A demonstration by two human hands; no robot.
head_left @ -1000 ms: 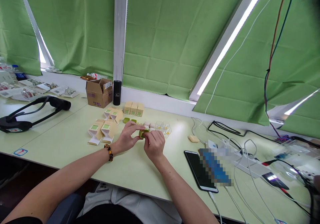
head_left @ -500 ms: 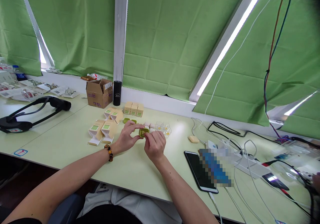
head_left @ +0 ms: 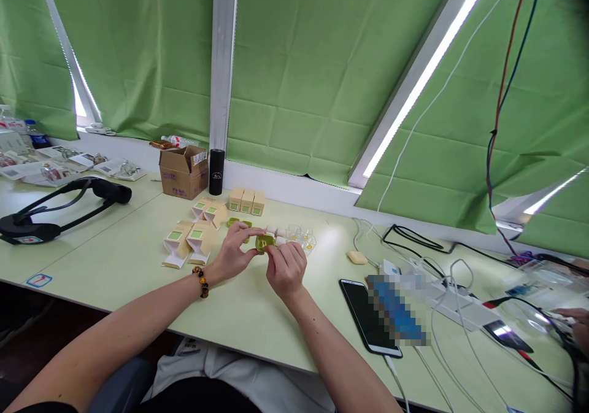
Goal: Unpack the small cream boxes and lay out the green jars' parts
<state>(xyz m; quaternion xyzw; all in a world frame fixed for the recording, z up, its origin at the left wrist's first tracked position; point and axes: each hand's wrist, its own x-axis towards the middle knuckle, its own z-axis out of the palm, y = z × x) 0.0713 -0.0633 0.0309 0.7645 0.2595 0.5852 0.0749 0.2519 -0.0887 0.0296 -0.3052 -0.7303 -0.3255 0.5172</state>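
Above the table, my left hand (head_left: 234, 252) pinches a small olive-green square plastic piece (head_left: 265, 242) by its left side. My right hand (head_left: 286, 266) has its fingers closed at the lower right edge of the same piece. Just behind lie another green plastic piece (head_left: 235, 222) and, partly hidden by my fingers, some pale pink and white pieces (head_left: 272, 230). Several clear cups with yellow centres (head_left: 301, 237) stand to the right of them. Left of my hands, opened small kraft boxes (head_left: 199, 236) with green windows lie with flaps out.
Three closed small boxes (head_left: 247, 201) stand in a row farther back. Behind are a cardboard carton (head_left: 184, 173) and a black bottle (head_left: 216, 172). A black headset (head_left: 69, 207) lies left. On the right are a phone (head_left: 368, 315), cables, a power strip (head_left: 455, 302) and another person's hand (head_left: 577, 324).
The green piece has tilted slightly between my hands, which hardly moved. At the far right edge, another person's hand has come further into view.
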